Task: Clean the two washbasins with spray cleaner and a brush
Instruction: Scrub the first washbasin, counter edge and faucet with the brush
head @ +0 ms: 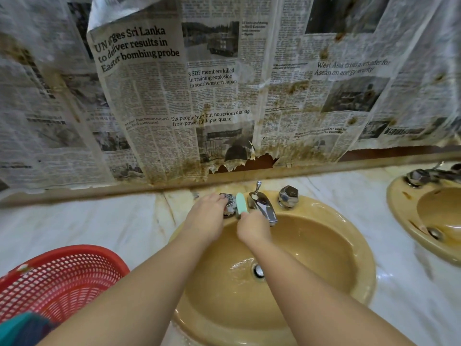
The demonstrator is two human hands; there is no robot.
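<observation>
A tan washbasin (344, 245) sits in the marble counter below me, its bowl wet around the drain (258, 270). My right hand (252, 229) grips a pale green brush (241, 204), whose head stands between the left tap knob (230, 203) and the chrome spout (264, 207). My left hand (205, 218) rests on the left tap knob with its fingers curled over it. A second tan washbasin (409, 216) shows at the right edge. No spray cleaner is in view.
A red mesh basket (59, 278) stands on the counter at the lower left, with teal cloth (22, 328) by it. The right tap knob (288, 197) is untouched. Stained newspaper (199, 96) covers the wall behind. White marble counter (87, 226) lies left of the basin.
</observation>
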